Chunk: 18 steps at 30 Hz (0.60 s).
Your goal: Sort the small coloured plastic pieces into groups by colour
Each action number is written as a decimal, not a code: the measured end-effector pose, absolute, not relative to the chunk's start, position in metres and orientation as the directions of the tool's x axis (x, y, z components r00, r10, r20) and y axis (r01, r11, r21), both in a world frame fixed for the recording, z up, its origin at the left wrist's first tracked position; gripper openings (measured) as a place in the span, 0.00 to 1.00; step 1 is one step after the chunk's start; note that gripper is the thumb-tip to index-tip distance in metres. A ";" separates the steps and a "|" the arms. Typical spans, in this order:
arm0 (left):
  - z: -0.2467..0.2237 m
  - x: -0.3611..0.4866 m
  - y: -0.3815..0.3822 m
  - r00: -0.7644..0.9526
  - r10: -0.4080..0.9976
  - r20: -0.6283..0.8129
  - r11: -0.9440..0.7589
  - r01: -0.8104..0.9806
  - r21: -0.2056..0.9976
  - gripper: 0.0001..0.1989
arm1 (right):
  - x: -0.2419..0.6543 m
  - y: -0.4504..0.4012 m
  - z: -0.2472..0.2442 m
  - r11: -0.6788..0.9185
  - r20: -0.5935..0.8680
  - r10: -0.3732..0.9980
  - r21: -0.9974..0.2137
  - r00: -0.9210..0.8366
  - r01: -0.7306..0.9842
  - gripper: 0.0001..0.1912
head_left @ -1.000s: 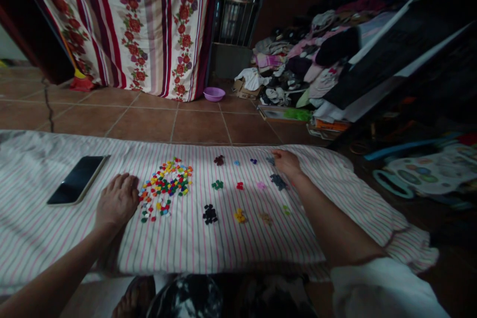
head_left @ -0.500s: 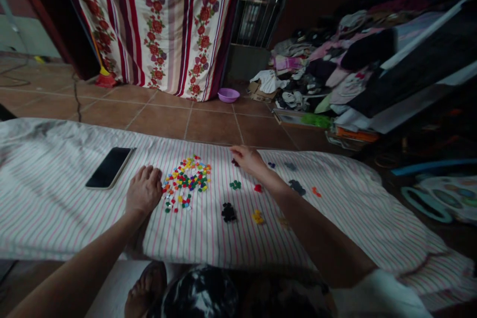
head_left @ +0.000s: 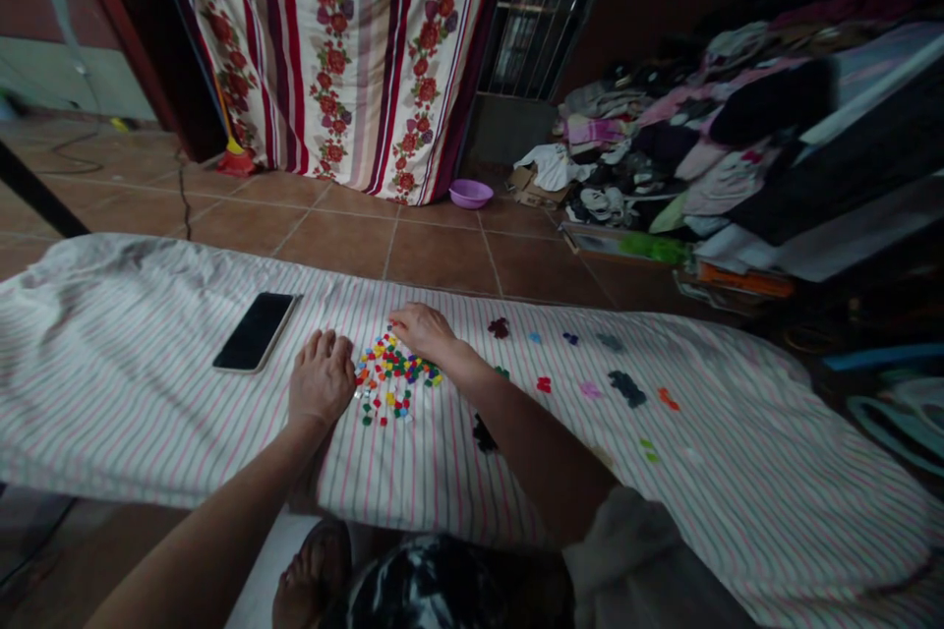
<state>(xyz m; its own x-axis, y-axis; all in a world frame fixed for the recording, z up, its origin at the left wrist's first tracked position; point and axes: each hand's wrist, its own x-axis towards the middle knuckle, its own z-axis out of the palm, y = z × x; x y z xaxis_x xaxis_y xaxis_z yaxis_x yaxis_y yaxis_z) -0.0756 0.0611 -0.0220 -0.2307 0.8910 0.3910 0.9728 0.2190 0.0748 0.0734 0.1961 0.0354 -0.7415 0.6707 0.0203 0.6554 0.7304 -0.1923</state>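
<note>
A loose heap of small mixed-colour beads (head_left: 390, 375), red, yellow, green, blue and white, lies spread flat between the two hands. At its 9 o'clock the left hand (head_left: 321, 378) rests palm down, fingers touching the heap's edge. At its 1 o'clock the right hand (head_left: 422, 331) lies on the beads, fingers curled over them.

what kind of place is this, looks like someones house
Most likely a room in a home, with the person working at floor level. A striped cloth is spread over a brown tiled floor, a floral curtain hangs behind, and clothes are heaped at the right.
</note>
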 end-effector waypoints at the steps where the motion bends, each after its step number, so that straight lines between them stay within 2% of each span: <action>1: -0.021 -0.075 0.061 -0.234 0.890 0.391 0.222 0.972 0.077 0.13 | 0.069 0.195 0.035 0.721 0.005 0.682 -0.177 -0.732 0.670 0.14; 6: -0.021 -0.075 0.061 -0.226 0.892 0.391 0.213 0.974 0.078 0.14 | 0.055 0.197 0.031 0.676 -0.078 0.725 -0.109 -0.684 0.729 0.15; 9: -0.022 -0.075 0.061 -0.228 0.887 0.401 0.214 0.974 0.080 0.14 | 0.053 0.199 0.027 0.688 -0.072 0.715 -0.107 -0.695 0.718 0.15; 13: -0.022 -0.075 0.061 -0.227 0.882 0.413 0.208 0.974 0.092 0.14 | 0.052 0.197 0.025 0.691 -0.036 0.711 -0.151 -0.703 0.707 0.15; 18: -0.021 -0.075 0.061 -0.227 0.885 0.406 0.200 0.974 0.107 0.14 | 0.055 0.199 0.025 0.629 0.039 0.762 -0.280 -0.646 0.725 0.14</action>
